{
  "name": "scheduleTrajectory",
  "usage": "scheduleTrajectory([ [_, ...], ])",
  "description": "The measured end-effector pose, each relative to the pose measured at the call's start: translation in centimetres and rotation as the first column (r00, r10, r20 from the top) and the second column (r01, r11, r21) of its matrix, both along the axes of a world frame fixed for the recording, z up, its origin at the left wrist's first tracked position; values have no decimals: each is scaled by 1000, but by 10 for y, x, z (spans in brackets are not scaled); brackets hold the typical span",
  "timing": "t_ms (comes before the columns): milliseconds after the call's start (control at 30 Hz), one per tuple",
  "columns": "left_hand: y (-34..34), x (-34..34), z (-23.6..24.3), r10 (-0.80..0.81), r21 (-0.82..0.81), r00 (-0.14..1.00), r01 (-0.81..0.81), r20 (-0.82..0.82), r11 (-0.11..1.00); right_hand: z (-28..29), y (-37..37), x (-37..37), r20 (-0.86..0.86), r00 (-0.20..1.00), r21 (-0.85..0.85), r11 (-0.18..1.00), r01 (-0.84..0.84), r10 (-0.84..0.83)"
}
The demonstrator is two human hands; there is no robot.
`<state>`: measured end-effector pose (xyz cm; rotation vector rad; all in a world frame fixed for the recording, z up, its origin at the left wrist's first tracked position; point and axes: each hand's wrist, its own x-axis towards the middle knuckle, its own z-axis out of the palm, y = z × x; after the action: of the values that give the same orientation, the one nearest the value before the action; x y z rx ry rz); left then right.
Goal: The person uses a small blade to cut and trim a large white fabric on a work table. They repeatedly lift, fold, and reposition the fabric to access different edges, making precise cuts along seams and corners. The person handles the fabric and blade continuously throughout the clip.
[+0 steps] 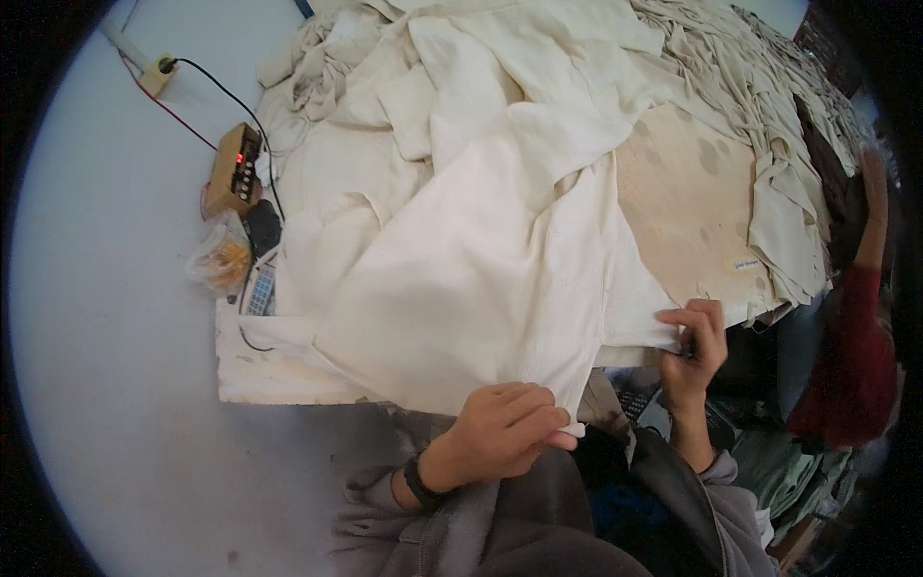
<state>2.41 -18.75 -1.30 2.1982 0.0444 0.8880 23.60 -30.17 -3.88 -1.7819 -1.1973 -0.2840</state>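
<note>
A cream knit fabric piece (452, 288) lies across the front of the worktable, its lower part drawn over the near edge. My left hand (505, 428) has its fingers curled closed on a narrow hem of that piece at the bottom centre. My right hand (692, 351) grips the piece's edge farther right, at the table's front, with thumb and fingers bent round it. Beside the piece, on the right, a bare board (692, 192) with stains and a small label shows.
More cream cloth (750, 58) is heaped behind. At the left stand a small control box (234, 168) with cables, a power socket (156, 77) and a clear bag (219, 252). A person in red sleeves (846, 356) works at the far right. Folded green cloth (779, 471) lies below.
</note>
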Motion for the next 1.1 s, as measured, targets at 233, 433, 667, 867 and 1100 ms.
scheduleTrajectory([
  [233, -16, 7, -18, 157, 421, 979, -90, -128, 903, -9, -27, 11, 115, 988, 38, 994, 100, -104],
  [433, -11, 3, -9, 345, 325, 841, -216, -417, 921, -3, -29, 13, 150, 984, -128, 989, -73, 92],
  [667, -14, 51, -11, 380, 146, 911, -359, -158, 922, -4, -38, 9, 129, 988, -116, 991, -64, 79],
  [867, -8, 59, -24, 430, 250, 899, -400, -79, 882, -2, -40, 16, 152, 988, -43, 999, 6, 0],
  [1100, -7, 59, -16, 602, 459, 789, -494, -120, 738, 10, -39, 19, 267, 963, 77, 997, 8, -28],
])
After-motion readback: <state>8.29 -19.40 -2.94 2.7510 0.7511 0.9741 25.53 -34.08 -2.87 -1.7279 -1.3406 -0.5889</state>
